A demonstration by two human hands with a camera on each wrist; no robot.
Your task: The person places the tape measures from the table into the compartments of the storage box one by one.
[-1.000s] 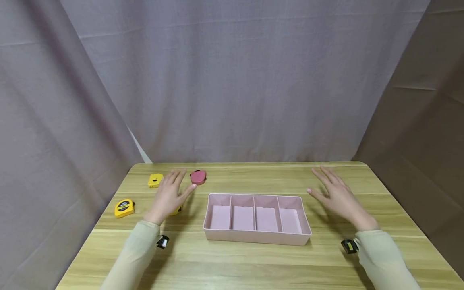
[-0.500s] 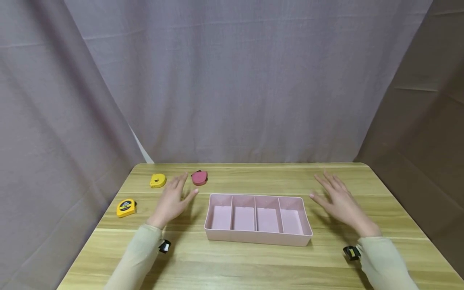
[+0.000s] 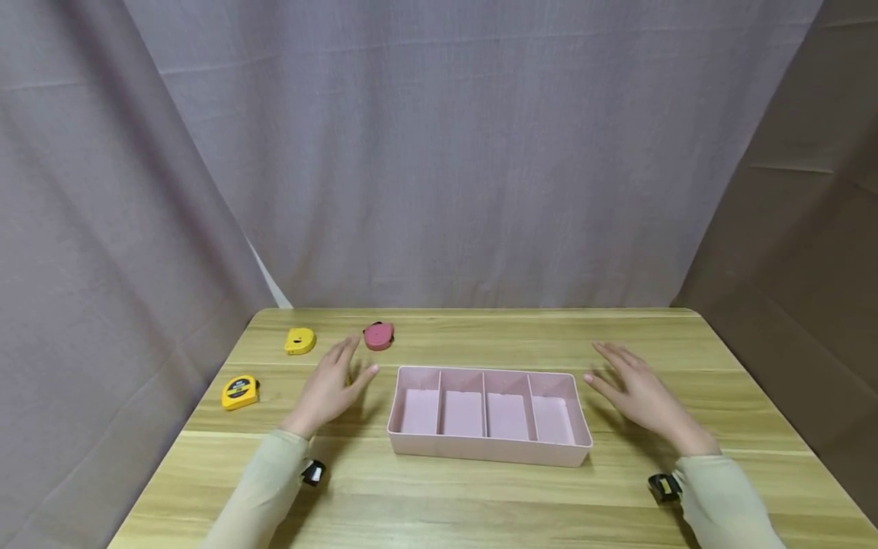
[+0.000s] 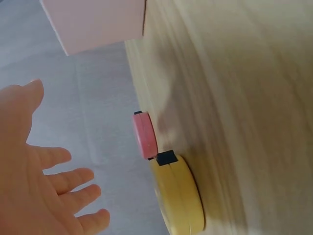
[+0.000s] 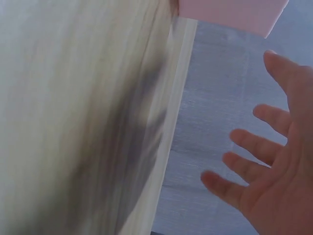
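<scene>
Wooden table (image 3: 439, 496) against grey drapes: nearest its front edge sits the pink tray (image 3: 488, 451), four compartments, thin rigid plastic, probably light and a bit slick, so best taken by both short end walls. Left hand (image 3: 328, 389) and right hand (image 3: 638, 393) flank those ends, fingers spread and relaxed, gripping nothing, not touching the tray. Farther toward the back-left corner lie two yellow tapes (image 3: 240, 392) (image 3: 299, 341) and a pink tape (image 3: 378, 335), hard smooth cases, graspable across the flat sides.
</scene>
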